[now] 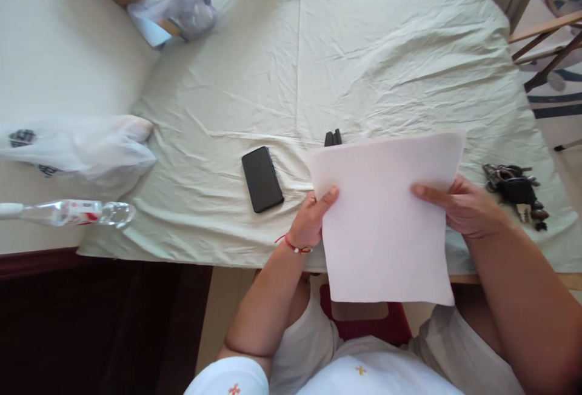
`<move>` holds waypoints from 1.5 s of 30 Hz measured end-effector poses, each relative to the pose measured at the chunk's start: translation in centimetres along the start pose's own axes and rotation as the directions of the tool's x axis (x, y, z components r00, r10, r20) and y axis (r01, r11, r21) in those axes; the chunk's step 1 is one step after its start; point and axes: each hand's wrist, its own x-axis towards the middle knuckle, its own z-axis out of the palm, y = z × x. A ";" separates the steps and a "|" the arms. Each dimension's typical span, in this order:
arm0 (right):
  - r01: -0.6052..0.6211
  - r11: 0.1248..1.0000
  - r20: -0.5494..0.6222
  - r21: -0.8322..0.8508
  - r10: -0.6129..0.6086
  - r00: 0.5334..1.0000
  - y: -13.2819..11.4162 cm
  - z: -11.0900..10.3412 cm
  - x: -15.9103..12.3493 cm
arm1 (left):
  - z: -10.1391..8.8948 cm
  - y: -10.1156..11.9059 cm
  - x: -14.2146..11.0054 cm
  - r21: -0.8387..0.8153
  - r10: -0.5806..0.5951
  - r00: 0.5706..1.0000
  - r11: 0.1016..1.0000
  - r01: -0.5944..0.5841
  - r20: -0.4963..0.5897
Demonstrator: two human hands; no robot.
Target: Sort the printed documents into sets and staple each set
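I hold a white sheet of paper (386, 213) up over the near edge of a table covered with a pale green cloth (364, 49). My left hand (311, 219) grips the sheet's left edge, thumb on top; a red bracelet is on that wrist. My right hand (459, 204) grips the right edge, thumb lying across the paper. A small black object (333, 137) pokes out from behind the sheet's top edge. The paper hides the table beneath it.
A black phone (262, 179) lies left of the paper. A bunch of keys (516, 192) lies at the right. A plastic bottle (73, 212) and a white plastic bag (86, 149) are at the left. Wooden chair frames (545, 37) stand at the far right.
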 end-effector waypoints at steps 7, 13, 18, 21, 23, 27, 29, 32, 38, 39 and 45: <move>-0.150 0.966 0.117 -0.210 0.177 0.977 -0.4 0.3 -0.5 | -0.1 1.3 0.7 -0.102 0.050 0.985 0.992 -0.067 -0.164; -0.207 0.956 -0.020 -0.208 0.207 0.978 -0.9 1.4 -0.5 | 0.3 0.3 0.8 0.039 0.090 0.979 0.996 -0.084 -0.184; -0.211 0.960 -0.039 -0.181 0.208 0.977 -1.3 1.3 -0.4 | 0.3 0.3 0.6 0.112 0.178 0.978 0.980 -0.165 -0.113; -0.216 0.964 -0.050 -0.155 0.211 0.976 -1.5 1.4 -0.5 | 0.3 0.4 0.4 0.113 0.247 0.967 0.964 -0.239 -0.063; -0.220 0.965 -0.050 -0.144 0.215 0.975 -1.5 1.4 -0.4 | 0.3 0.5 0.3 0.091 0.243 0.969 0.967 -0.238 -0.040; -0.226 0.966 -0.062 -0.123 0.220 0.973 -1.5 1.4 -0.3 | 0.1 0.5 0.3 0.055 0.248 0.969 0.967 -0.247 -0.011; -0.232 0.966 -0.074 -0.118 0.225 0.972 -1.5 1.3 -0.2 | 0.1 0.5 0.2 0.081 0.291 0.957 0.954 -0.289 -0.015; -0.240 0.964 -0.077 -0.117 0.232 0.970 -1.4 1.2 -0.1 | 0.0 0.4 0.1 0.132 0.302 0.953 0.945 -0.298 -0.011; -0.189 0.978 -0.105 -0.085 0.180 0.978 -1.2 1.3 0.1 | 0.1 0.3 0.5 0.118 0.235 0.971 0.966 -0.229 -0.036; -0.179 0.980 -0.111 -0.088 0.169 0.979 -1.2 1.3 0.2 | 0.0 0.2 0.7 0.130 0.227 0.972 0.967 -0.217 -0.063; -0.159 0.979 -0.213 -0.124 0.131 0.968 -1.9 0.3 0.3 | -2.1 0.5 1.9 0.389 0.213 0.971 0.908 -0.155 -0.110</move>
